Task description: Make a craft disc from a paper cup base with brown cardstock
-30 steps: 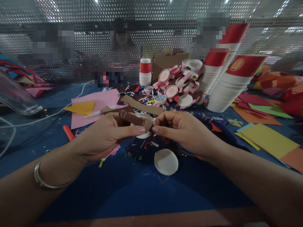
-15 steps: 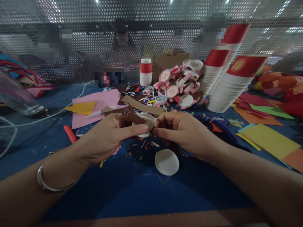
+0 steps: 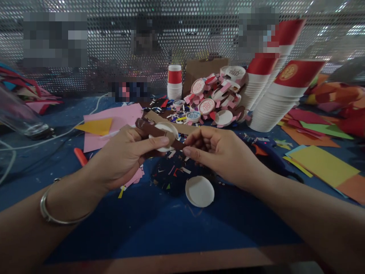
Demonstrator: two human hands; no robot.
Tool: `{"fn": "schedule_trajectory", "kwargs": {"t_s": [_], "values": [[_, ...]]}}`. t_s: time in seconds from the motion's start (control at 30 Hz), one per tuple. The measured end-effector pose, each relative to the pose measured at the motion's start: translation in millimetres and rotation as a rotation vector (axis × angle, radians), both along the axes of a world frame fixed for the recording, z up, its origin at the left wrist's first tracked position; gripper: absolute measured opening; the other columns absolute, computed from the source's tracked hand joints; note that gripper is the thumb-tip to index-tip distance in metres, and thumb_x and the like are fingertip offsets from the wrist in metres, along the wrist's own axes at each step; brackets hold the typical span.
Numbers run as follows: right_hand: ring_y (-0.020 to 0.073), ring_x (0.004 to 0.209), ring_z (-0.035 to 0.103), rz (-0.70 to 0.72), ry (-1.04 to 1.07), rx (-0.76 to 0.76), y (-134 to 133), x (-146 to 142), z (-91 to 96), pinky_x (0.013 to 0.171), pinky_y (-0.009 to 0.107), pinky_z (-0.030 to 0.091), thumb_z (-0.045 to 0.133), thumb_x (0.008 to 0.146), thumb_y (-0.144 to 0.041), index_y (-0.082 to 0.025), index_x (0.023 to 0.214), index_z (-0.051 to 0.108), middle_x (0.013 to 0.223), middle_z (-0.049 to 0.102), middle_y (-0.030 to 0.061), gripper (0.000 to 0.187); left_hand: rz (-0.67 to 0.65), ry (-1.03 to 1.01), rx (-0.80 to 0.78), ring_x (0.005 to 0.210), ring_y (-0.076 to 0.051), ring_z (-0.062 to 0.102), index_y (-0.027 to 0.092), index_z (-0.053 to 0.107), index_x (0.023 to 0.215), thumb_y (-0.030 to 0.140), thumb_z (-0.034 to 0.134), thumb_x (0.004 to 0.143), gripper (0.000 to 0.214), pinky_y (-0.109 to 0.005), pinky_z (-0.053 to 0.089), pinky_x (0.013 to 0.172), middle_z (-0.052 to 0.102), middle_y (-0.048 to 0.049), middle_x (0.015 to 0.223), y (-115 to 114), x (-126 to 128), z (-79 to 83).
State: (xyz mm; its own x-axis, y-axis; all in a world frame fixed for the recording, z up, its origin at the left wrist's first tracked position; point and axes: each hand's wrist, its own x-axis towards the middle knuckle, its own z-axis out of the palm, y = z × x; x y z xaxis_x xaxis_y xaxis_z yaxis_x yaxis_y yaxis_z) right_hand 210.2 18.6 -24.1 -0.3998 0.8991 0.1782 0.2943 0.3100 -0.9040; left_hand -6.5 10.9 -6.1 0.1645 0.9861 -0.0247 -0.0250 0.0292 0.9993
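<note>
My left hand is closed, its thumb pressing a brown paper strip against a round white cup base. The strip lies slantwise across the base and sticks out on both sides. Between the thumb and fingers of my right hand is the strip's right end, a little apart from the base. On the table below lies a second white cup base, its shallow rim facing up. Paper scraps are scattered beneath my hands.
Behind is a heap of cup bases with pink tabs. Tall stacks of red and white paper cups lean at the right, near blue-handled scissors and coloured paper. Pink paper and a clear container are left.
My hands have moved apart: my left hand has shifted left with the cup base, and my right hand has drawn the strip's end away from its edge. The view has shifted slightly.
</note>
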Motion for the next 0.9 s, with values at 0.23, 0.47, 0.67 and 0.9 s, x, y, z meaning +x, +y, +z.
{"fn": "schedule_trajectory", "kwargs": {"t_s": [0.23,0.47,0.67,0.9], "values": [[0.0112,0.057,0.050,0.100,-0.270,0.198,-15,3,14.8,0.054,0.026,0.038,0.071,0.090,-0.032,-0.020,0.075,0.060,0.064,0.058,-0.0026,0.022,0.161,-0.054,0.177,0.096,-0.020,0.066,0.017,0.079,0.081,0.017,0.077,0.083,0.003,-0.032,0.053,0.086,0.077,-0.0039,0.096,12,-3,0.1],[0.0109,0.058,0.050,0.352,-0.651,0.141,-28,0,18.9,0.052,0.026,0.029,0.076,0.080,-0.026,-0.020,0.070,0.067,0.065,0.064,-0.0029,0.016,0.170,-0.022,0.148,0.095,-0.022,0.067,0.016,0.080,0.086,0.019,0.080,0.081,0.006,-0.036,0.052,0.089,0.078,-0.0059,0.094,12,-3,-0.9],[0.0087,0.054,0.050,0.444,-0.454,-0.025,-31,1,23.0,0.049,0.021,0.034,0.068,0.082,-0.015,-0.019,0.073,0.068,0.062,0.060,-0.0045,0.010,0.123,-0.025,0.123,0.098,-0.023,0.068,0.015,0.079,0.087,0.021,0.080,0.082,0.007,-0.034,0.051,0.083,0.080,-0.0073,0.099,12,-4,-1.6],[0.0092,0.058,0.052,0.508,-0.216,-0.313,-17,6,24.5,0.052,0.021,0.038,0.069,0.089,-0.026,-0.018,0.076,0.067,0.067,0.064,-0.0027,0.016,0.120,-0.018,0.107,0.092,-0.019,0.065,0.016,0.079,0.089,0.019,0.078,0.083,0.007,-0.033,0.050,0.081,0.078,-0.0062,0.102,10,-3,-3.9]]}}
